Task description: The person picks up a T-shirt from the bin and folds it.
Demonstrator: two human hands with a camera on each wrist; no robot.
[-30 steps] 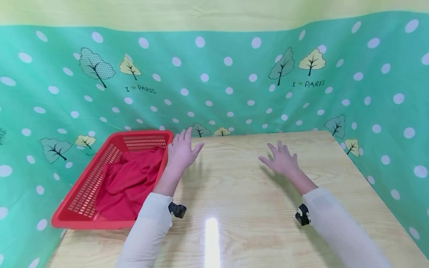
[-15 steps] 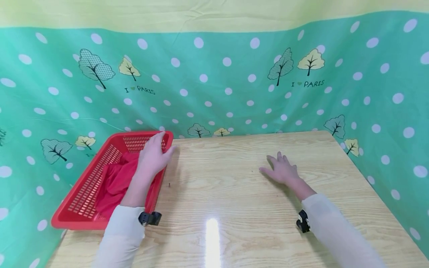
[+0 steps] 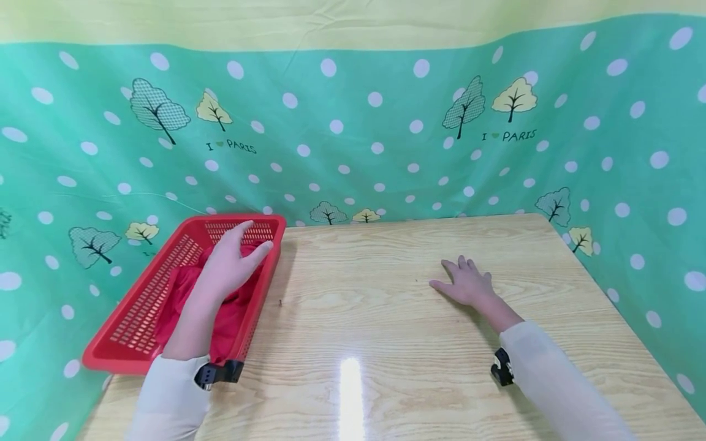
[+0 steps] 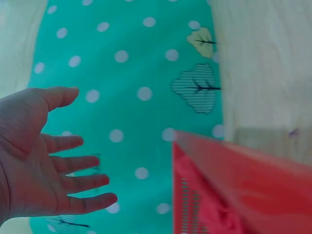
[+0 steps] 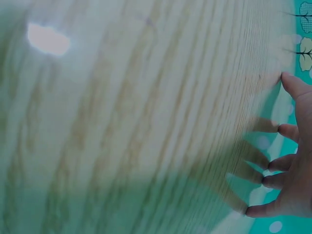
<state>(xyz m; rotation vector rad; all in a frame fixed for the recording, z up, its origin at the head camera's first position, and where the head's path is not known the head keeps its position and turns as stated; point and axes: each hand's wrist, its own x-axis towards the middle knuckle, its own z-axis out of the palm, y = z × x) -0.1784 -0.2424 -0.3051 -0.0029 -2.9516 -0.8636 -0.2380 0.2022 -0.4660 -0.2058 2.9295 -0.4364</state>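
A red plastic basket with slotted walls stands at the left of the table, a crumpled red cloth lying inside it. Over the basket hovers my left hand, its fingers spread and nothing in its grasp; the forearm covers part of the cloth. In the left wrist view the same hand shows an open palm, apart from the basket rim. My right hand is at the right side of the table, fingers spread, and in the right wrist view its fingertips are right at the wood surface.
The wooden table reaches back to a green dotted curtain printed with trees, which also hangs along both sides. A small dark speck lies just right of the basket. A bright reflection shows near the front.
My left hand has moved left from beside the basket's right rim to above the basket. The right hand has come slightly nearer and lower towards the tabletop.
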